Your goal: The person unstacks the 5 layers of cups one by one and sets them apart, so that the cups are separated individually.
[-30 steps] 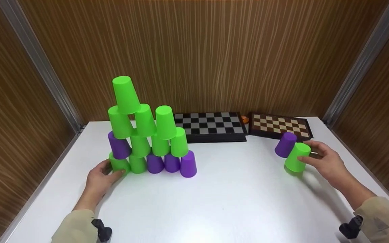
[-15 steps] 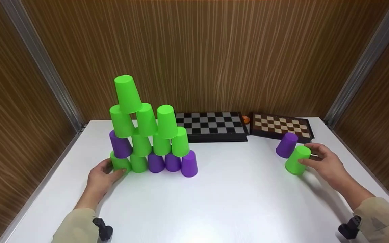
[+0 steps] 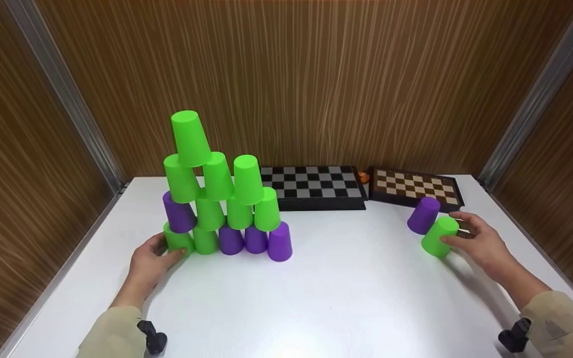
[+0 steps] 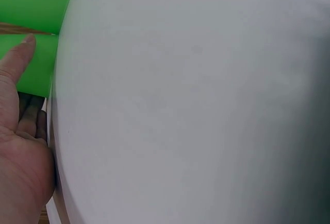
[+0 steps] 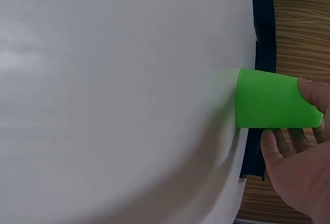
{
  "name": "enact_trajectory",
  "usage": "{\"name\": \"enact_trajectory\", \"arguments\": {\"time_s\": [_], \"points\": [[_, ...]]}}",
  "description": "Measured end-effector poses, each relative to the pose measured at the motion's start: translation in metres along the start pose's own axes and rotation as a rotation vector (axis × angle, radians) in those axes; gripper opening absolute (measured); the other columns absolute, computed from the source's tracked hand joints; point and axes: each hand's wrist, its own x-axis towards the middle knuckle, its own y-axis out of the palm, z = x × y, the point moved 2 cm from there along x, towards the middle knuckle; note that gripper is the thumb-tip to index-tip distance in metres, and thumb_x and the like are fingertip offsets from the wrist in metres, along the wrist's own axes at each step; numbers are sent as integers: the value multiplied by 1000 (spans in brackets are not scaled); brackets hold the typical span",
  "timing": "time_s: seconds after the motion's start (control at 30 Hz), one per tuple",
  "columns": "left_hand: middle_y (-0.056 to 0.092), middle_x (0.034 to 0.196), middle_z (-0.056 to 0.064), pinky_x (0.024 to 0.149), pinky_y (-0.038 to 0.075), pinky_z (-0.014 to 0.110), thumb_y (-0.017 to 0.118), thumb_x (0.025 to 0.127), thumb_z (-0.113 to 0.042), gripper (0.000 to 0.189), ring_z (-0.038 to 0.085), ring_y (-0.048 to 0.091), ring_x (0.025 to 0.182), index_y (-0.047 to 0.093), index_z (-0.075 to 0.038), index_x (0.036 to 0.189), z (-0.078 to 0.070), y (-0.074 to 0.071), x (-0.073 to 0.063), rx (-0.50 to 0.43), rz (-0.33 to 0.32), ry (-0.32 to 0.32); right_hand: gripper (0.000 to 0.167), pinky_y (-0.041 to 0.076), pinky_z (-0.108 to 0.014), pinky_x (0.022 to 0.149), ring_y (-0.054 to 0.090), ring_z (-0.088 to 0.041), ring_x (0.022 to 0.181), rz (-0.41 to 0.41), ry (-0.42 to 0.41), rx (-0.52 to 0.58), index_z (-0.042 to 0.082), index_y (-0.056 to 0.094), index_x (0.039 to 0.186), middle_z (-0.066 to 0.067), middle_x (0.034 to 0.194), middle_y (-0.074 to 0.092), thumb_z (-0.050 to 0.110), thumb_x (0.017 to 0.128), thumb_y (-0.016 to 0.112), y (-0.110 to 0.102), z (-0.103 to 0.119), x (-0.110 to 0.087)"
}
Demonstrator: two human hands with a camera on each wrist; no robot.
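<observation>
A stepped stack of upside-down cups rises on the left of the table. My left hand (image 3: 149, 263) holds the green cup (image 3: 178, 240) at the stack's lower left corner, thumb in front and fingers at its far side. Over the bottom row of green and purple cups (image 3: 280, 242) sit a purple cup (image 3: 179, 213) and several green cups (image 3: 267, 210). A lone green cup (image 3: 192, 139) tops the left side. At the right my right hand (image 3: 483, 243) grips another inverted green cup (image 5: 273, 100) between thumb and fingers, its rim at the tabletop.
An inverted purple cup (image 3: 423, 216) stands just behind the right-hand green cup. Two checkered boards, one black and grey (image 3: 311, 204), one brown and cream (image 3: 413, 186), lie along the back wall (image 3: 316, 84). An orange object (image 3: 363, 177) shows between them.
My right hand has lowered its green cup slightly to the tabletop. The left hand keeps its place at the stack's corner cup. The head view has shifted a little.
</observation>
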Motion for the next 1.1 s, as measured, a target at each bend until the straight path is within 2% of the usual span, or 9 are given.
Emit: {"name": "enact_trajectory", "arguments": {"time_s": [0.03,0.1,0.2,0.27,0.37,0.53,0.8,0.97,1.1], "points": [[42,162,28,130,27,52,82,96,-27,82,43,36,153,39,3,159,0,0,0,2,2,-1,84,51,-8,88,47,-50,142,3,-2,-5,4,32,162,-31,160,41,34,99,78,-1,1,0],[42,162,28,129,27,52,82,96,-28,83,43,36,153,39,3,160,0,-1,0,4,3,-1,87,55,-24,102,44,-52,144,9,2,-13,5,31,163,-30,161,40,38,99,79,-5,6,0],[43,162,28,129,27,52,82,96,-28,83,43,37,153,39,3,160,0,-2,-1,5,3,0,81,54,-27,105,49,-43,143,-21,-34,-29,9,37,161,-16,154,52,40,98,79,-13,16,-1],[43,162,27,129,28,51,81,97,-27,81,42,37,153,39,3,160,-1,-2,-3,3,3,1,73,54,-24,105,56,-28,138,-56,-86,-13,11,44,157,-1,142,60,36,98,80,-19,26,-1],[43,162,27,130,27,51,80,97,-27,80,42,37,153,39,3,160,-3,-2,-4,2,6,4,61,50,-6,90,59,-4,122,-96,-174,8,13,51,150,18,126,62,28,99,80,-24,47,-4],[43,162,27,130,27,51,82,96,-29,82,42,37,153,39,2,160,-4,-2,-4,2,10,6,59,50,-5,93,60,1,118,-83,-230,12,12,51,151,9,132,64,26,100,77,-20,99,-6],[43,162,27,130,27,51,81,97,-27,81,42,37,153,39,3,160,-6,-1,-5,3,5,11,57,53,-16,102,59,-22,136,-8,-342,-18,18,54,150,-5,145,63,34,100,78,30,199,-2],[44,161,28,130,28,50,82,96,-24,81,42,38,152,39,4,159,-9,2,-6,-15,0,8,56,51,-38,114,59,-23,136,66,-462,8,17,57,148,-4,144,63,31,99,79,70,255,6],[43,162,27,130,27,51,81,96,-24,80,42,37,153,40,3,159,-10,6,-6,-15,1,-3,56,51,-40,115,60,-19,132,128,-532,57,17,58,147,0,143,63,27,98,81,102,295,11]]}}
